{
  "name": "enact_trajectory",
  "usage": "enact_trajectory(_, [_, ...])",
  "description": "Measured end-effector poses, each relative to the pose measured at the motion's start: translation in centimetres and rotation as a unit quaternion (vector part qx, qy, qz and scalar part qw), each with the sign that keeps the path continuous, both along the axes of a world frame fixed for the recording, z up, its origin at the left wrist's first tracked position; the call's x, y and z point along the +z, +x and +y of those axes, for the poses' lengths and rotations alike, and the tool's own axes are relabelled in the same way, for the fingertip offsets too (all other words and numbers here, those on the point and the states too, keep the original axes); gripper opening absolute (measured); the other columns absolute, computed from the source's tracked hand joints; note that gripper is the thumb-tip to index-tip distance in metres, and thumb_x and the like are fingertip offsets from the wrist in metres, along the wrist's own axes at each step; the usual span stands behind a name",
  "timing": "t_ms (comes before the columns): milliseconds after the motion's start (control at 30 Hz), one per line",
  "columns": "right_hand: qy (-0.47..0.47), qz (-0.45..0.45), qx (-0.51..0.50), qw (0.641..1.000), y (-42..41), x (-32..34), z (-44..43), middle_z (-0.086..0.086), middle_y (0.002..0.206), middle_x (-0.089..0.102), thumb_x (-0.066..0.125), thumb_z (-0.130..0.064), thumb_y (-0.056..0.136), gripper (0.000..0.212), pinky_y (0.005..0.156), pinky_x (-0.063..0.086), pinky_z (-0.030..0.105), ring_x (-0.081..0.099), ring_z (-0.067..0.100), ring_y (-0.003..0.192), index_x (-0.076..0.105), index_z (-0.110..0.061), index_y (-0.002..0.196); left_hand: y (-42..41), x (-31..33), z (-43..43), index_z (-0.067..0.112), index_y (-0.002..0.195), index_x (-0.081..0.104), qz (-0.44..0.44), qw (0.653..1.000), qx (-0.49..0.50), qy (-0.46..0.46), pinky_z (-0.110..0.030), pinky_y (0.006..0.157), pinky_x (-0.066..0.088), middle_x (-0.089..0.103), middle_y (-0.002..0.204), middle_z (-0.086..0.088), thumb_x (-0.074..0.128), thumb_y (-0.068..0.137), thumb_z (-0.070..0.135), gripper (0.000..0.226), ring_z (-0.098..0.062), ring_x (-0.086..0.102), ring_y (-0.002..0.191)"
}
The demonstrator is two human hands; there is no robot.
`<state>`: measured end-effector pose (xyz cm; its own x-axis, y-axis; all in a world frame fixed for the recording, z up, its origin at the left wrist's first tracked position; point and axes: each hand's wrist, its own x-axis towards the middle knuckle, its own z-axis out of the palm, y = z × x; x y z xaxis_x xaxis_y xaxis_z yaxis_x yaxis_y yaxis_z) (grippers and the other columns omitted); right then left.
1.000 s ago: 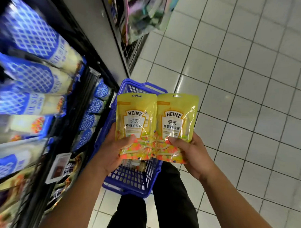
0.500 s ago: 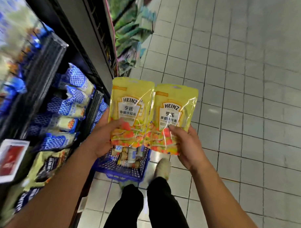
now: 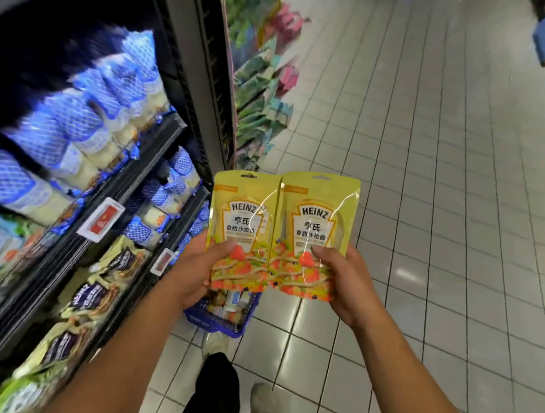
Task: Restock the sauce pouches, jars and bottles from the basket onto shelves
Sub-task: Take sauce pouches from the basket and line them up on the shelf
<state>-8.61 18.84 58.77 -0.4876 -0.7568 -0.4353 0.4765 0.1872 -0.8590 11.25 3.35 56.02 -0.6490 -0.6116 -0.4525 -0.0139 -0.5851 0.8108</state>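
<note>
Two yellow Heinz sauce pouches stand upright side by side in front of me. My left hand (image 3: 198,265) grips the left pouch (image 3: 241,211) by its lower part, thumb on the front. My right hand (image 3: 346,280) grips the right pouch (image 3: 317,220) the same way. Below them on the floor stands the blue basket (image 3: 218,320), mostly hidden by the pouches, with small jars and bottles showing inside.
Dark shelves (image 3: 133,176) run along the left, stocked with blue-and-white packs (image 3: 82,122) above and yellow-and-dark pouches (image 3: 92,295) below, with red price tags (image 3: 101,219) on the rails. Green and pink bags (image 3: 259,91) hang further down the aisle. White tiled floor (image 3: 435,196) spreads to the right.
My view has risen and turned toward the shelves. Both pouches stay in my hands and have lifted higher above the basket, which now looks smaller and lower.
</note>
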Motion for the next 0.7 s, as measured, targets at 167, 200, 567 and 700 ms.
enact_trajectory(167, [-0.023,0.007,0.035,0.999,0.3,3.1,2.2,0.014,0.11,0.075,0.069,-0.019,0.077,0.034,0.081,0.06,0.05,0.073,0.035,0.098,0.072,-0.016,0.111,1.0,3.5,3.5,0.019,0.119,0.064,0.028,0.998,0.04,-0.029,-0.032,0.072,0.06,0.074,0.114,-0.01,0.074,0.082,0.017,0.038,-0.026,0.072,0.102])
enact_trajectory(200, [-0.029,0.007,0.043,0.999,0.5,3.7,2.4,0.014,0.109,0.075,0.069,-0.02,0.076,0.033,0.077,0.061,0.048,0.074,0.035,0.097,0.072,-0.017,0.11,1.3,4.1,4.0,0.018,0.12,0.064,0.034,0.998,0.048,-0.034,-0.032,0.072,0.06,0.074,0.114,-0.01,0.073,0.081,0.017,0.04,-0.026,0.072,0.102])
enact_trajectory(567, [-0.083,0.016,0.127,0.988,6.8,9.0,1.8,0.016,0.104,0.076,0.068,-0.02,0.073,0.042,0.065,0.06,0.036,0.075,0.032,0.089,0.067,-0.008,0.114,11.0,10.6,7.4,0.018,0.124,0.063,0.064,0.981,0.148,-0.109,-0.039,0.08,0.06,0.07,0.122,-0.015,0.09,0.065,0.027,0.066,-0.031,0.069,0.109])
enact_trajectory(700, [-0.109,0.017,0.18,0.977,11.8,10.5,0.8,0.015,0.102,0.077,0.068,-0.019,0.074,0.037,0.063,0.06,0.034,0.076,0.03,0.087,0.069,-0.01,0.11,17.5,12.6,9.5,0.018,0.125,0.061,0.067,0.965,0.213,-0.138,-0.046,0.087,0.058,0.068,0.124,-0.016,0.076,0.076,0.015,0.051,-0.034,0.068,0.111])
